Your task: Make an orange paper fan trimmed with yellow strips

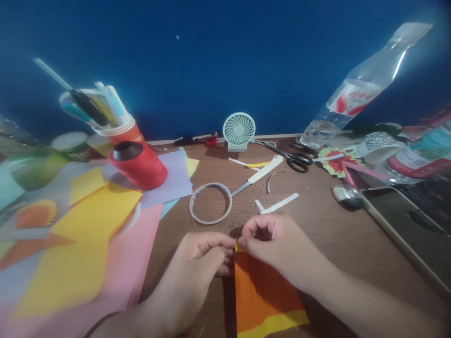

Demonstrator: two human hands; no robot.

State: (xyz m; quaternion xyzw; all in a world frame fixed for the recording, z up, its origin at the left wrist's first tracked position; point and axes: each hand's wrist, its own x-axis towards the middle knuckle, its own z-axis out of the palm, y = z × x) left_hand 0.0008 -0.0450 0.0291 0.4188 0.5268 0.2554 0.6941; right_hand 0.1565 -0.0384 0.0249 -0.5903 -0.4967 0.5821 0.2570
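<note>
A sheet of orange paper (266, 286) with yellow strips along its top and bottom edges stands in front of me at the table's near side. My right hand (278, 241) pinches its upper left corner between thumb and bent fingers. On the left, my left hand (202, 265) has its index fingertip at that same corner, thumb bent inward, and its other fingers close against the paper's left edge. Just beyond my hands lie a roll of clear tape (191, 206), a white-handled craft knife (266, 170) and cut white strips (282, 203).
At left, a red thread spool (148, 166) and a pen cup (128, 131) stand near coloured papers (88, 211). A small fan (238, 129) is by the blue wall. Black scissors (298, 162), a plastic bottle (355, 94), a folded paper fan (334, 162) and a phone (405, 225) are at right.
</note>
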